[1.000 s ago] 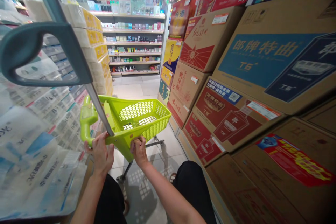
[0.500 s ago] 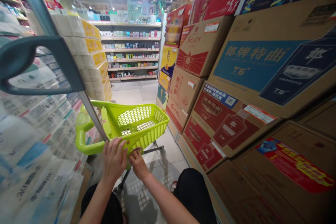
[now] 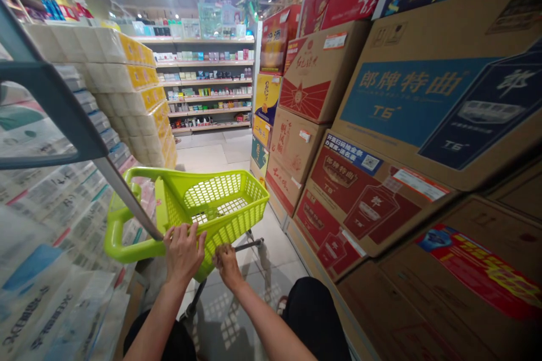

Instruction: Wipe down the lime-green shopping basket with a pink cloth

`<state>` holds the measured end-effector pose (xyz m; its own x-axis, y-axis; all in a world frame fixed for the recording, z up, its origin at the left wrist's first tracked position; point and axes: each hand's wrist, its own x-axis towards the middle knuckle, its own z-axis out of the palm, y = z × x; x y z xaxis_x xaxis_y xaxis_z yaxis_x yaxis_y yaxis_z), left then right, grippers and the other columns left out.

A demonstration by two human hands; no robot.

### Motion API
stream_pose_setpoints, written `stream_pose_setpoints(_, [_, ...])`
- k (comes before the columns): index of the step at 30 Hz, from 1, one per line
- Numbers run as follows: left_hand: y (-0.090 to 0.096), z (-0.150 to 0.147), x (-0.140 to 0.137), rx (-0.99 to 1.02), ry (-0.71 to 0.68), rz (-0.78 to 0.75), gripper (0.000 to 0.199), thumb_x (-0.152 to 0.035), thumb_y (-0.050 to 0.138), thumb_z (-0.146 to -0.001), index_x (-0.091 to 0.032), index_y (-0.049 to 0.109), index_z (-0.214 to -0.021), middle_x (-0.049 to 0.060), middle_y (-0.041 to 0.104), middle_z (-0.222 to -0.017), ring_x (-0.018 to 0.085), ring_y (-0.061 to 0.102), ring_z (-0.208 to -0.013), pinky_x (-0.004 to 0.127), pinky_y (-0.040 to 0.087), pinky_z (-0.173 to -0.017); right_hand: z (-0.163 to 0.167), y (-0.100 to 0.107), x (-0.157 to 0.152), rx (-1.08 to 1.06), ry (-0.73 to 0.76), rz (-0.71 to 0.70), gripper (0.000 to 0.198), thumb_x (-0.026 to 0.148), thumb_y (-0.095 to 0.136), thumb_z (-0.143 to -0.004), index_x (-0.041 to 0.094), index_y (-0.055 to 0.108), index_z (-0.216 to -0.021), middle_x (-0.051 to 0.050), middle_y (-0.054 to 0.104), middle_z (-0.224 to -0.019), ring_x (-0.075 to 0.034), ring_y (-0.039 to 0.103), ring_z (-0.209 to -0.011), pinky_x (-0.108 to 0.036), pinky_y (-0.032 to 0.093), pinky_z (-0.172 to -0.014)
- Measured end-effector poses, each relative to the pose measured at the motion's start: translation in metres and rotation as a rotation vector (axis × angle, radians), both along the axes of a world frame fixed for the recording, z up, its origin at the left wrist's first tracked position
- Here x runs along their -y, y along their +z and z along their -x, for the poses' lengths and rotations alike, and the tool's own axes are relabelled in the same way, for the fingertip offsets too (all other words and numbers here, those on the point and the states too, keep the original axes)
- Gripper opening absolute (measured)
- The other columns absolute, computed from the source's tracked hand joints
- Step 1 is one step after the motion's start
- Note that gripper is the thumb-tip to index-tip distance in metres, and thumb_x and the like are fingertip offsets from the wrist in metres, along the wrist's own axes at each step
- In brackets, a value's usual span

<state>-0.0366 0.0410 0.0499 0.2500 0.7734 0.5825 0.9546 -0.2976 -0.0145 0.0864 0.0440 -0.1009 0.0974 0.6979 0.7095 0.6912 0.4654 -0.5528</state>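
A lime-green plastic shopping cart point(image 3: 231, 214) with lattice sides stands side-on before my knees, its basket holding nothing that I can see. My left hand point(image 3: 184, 251) lies over its near rim, the fingers bent across the edge. Lower on the near side wall, my right hand point(image 3: 227, 266) is closed with curled fingertips against the green plastic; whether anything small is between them is hidden. A metal pole point(image 3: 127, 197) slants up from beside my left hand to a blue-grey loop handle point(image 3: 80, 118), partly cut off at the left edge.
Stacked cartons point(image 3: 393, 96) form a wall along the right. Packs of paper rolls point(image 3: 139, 73) and plastic-wrapped packages point(image 3: 51, 271) are piled on the left. Shelves of small goods point(image 3: 207, 76) stand at the far end of the tiled aisle point(image 3: 203, 155).
The cart, pole and loop handle have shifted left and slightly down in view. Both hands have stayed at the cart's near side; my right hand sits slightly lower and farther from the left.
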Motion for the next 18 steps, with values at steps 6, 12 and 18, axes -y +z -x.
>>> stream_pose_setpoints(6, [-0.002,-0.003,0.004,-0.076,0.075,-0.03,0.039,-0.047,0.044,-0.091,-0.019,0.064,-0.109,0.01,0.063,-0.095,0.027,0.054,-0.093,0.048,0.024,-0.103,-0.001,0.018,-0.012,-0.208,-0.037,0.072,0.038,-0.003,0.046,-0.072,0.022,0.061,-0.096,-0.007,0.053,-0.1,-0.021,0.055,-0.095,-0.035,0.051,-0.082])
stream_pose_setpoints(12, [-0.003,-0.001,0.004,-0.091,0.06,-0.02,0.039,-0.048,0.044,-0.09,-0.019,0.063,-0.11,0.01,0.063,-0.096,0.027,0.053,-0.094,0.047,0.025,-0.101,0.008,0.021,-0.019,-0.332,-0.013,0.038,0.034,0.001,0.044,-0.081,0.023,0.058,-0.102,-0.008,0.048,-0.11,-0.022,0.049,-0.111,-0.04,0.044,-0.098])
stream_pose_setpoints(18, [-0.002,0.001,0.004,-0.067,0.059,-0.02,0.04,-0.047,0.043,-0.09,-0.02,0.063,-0.11,0.01,0.063,-0.096,0.028,0.052,-0.094,0.048,0.024,-0.101,0.009,-0.003,-0.006,-0.312,0.07,0.117,0.029,0.005,0.053,-0.077,0.021,0.056,-0.102,-0.007,0.051,-0.102,-0.021,0.054,-0.098,-0.036,0.05,-0.086])
